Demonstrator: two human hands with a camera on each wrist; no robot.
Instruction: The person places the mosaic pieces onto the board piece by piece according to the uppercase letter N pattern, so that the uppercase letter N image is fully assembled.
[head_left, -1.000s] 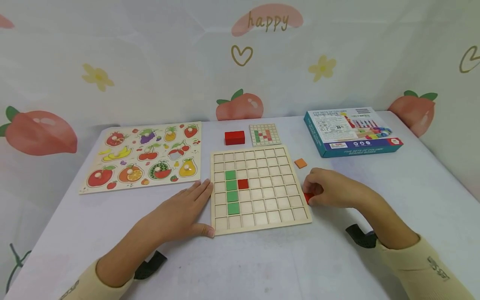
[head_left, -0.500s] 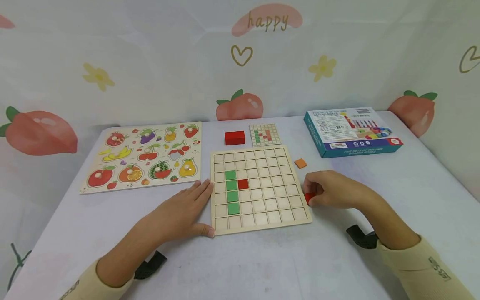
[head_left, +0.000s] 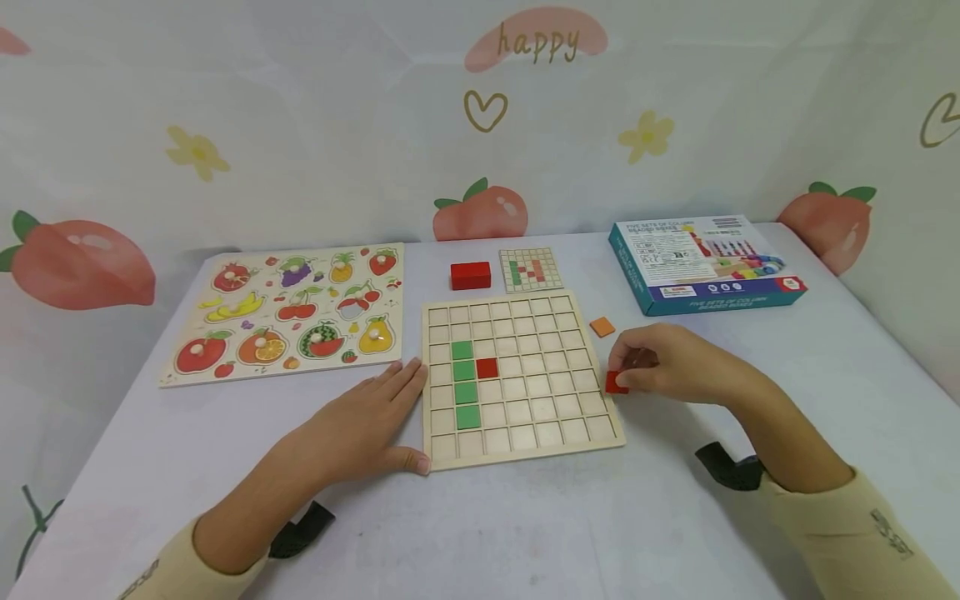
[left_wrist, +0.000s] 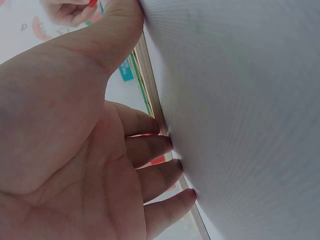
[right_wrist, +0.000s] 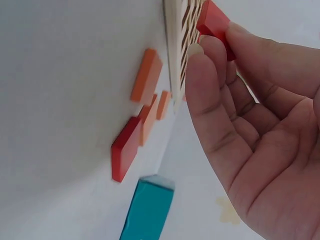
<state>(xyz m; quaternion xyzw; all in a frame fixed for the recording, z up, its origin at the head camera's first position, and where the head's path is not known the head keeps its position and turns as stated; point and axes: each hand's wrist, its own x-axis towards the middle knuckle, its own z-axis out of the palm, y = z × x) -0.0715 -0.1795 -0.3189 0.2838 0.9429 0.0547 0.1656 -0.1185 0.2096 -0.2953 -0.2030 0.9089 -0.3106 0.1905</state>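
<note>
Our right hand (head_left: 675,362), pinching a red tile (right_wrist: 214,21) near the grid board (head_left: 522,388), our left hand (head_left: 366,425), fingers extended, touching its left edge, four green tiles (head_left: 466,392) inset.

Head view looks forward, down; wrist views close; board (head_left: 542,408) shared.

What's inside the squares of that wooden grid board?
Four green tiles form a column, with one red tile just right of the second from the top. Other squares of the board show their pale base. Under the tiles, it is covered from view.
</note>
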